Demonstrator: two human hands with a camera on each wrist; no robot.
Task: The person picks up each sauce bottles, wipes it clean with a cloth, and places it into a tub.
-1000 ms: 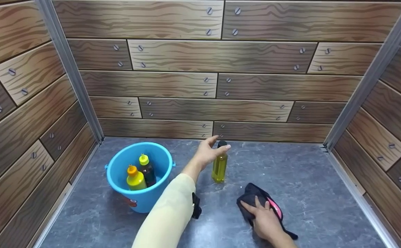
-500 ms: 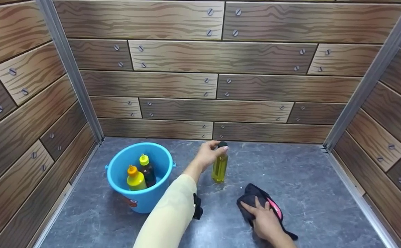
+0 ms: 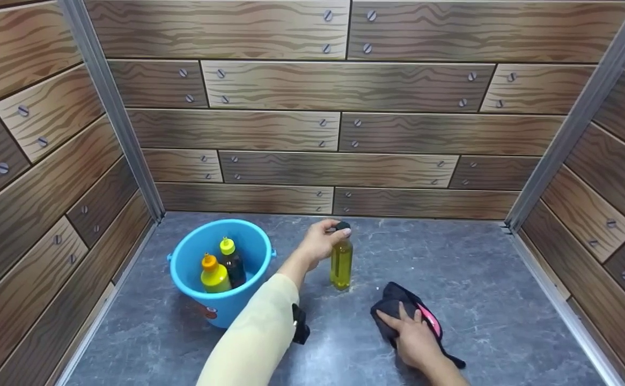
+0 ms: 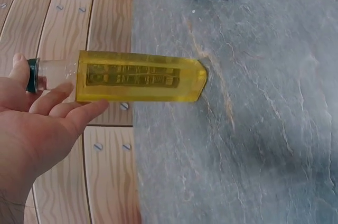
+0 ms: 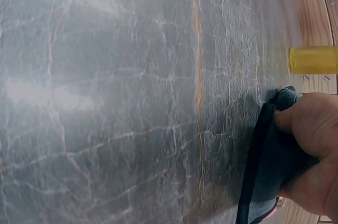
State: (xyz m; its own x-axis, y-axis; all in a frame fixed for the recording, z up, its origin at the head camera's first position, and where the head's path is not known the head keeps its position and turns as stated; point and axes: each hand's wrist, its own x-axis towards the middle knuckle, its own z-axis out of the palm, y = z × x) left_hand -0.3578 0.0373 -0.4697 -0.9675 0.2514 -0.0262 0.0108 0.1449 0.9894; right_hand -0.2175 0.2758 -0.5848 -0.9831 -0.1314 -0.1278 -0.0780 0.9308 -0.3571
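My left hand (image 3: 320, 241) reaches out past the bucket and pinches the dark cap of a clear bottle (image 3: 342, 265) of yellow liquid. In the left wrist view the thumb is at the green cap (image 4: 33, 75), and the other fingers lie along the neck and upper side of the bottle. The bottle is nearly upright, its base close over the grey floor. At the right, my right hand (image 3: 415, 338) rests with spread, fairly straight fingers on a folded dark cloth (image 3: 392, 300) with black edging and a pink patch. Part of the cloth is hidden beneath that hand.
A light blue bucket (image 3: 173, 273) stands left of my left forearm. Inside it are a yellow bottle (image 3: 215, 280) with an orange nozzle cap and a dark bottle (image 3: 233, 265) with a yellow one. Wood-patterned walls (image 3: 269, 128) enclose the grey marbled floor (image 3: 451, 257) on three sides.
My left thumb and fingers have closed on the bottle's cap, and the bottle has shifted slightly towards me. The right hand and the cloth have stayed put.
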